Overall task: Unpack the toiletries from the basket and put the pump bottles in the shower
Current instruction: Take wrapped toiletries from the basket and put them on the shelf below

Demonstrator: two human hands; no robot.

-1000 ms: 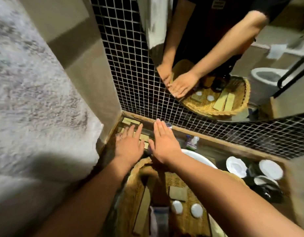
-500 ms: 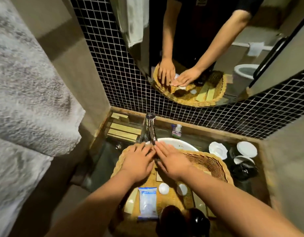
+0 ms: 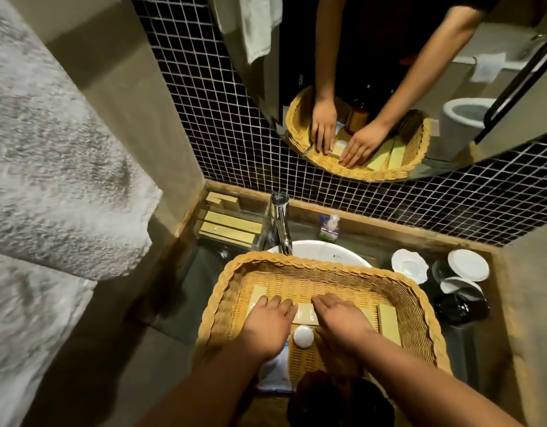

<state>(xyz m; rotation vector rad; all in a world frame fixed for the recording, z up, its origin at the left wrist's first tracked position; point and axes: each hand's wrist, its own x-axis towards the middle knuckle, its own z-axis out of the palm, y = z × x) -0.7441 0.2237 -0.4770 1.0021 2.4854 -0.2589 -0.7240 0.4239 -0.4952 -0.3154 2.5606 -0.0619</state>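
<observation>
A grey terry towel (image 3: 59, 180) hangs at nine o'clock of the view, off the counter where it stays dry. At eleven o'clock of the basket, flat tan cardboard boxes (image 3: 229, 226) lie stacked in the counter corner beside the tall chrome tap (image 3: 278, 220), probably set there as unpacked stock. The oval woven wicker basket (image 3: 284, 259) sits across the white ceramic basin (image 3: 324, 252), likely because the basin rim gives it a level perch within reach. Inside it, the left hand (image 3: 266, 325) lies palm down with fingers nearly straight over a flat packet, gripping nothing. A small tan box (image 3: 306, 312) and a white round cap (image 3: 303, 335) sit between the hands. The right hand (image 3: 340, 322) is also flat with relaxed fingers, its tips touching that box (the mirror above shows the same spread fingers), which reads as sorting. The dark brown pump bottles (image 3: 330, 396) stand at the basket's six o'clock, blurred between the forearms and not yet taken to the shower. At three o'clock, white paper-lidded cups (image 3: 467, 265) and a black kettle (image 3: 460, 306) crowd the counter.
</observation>
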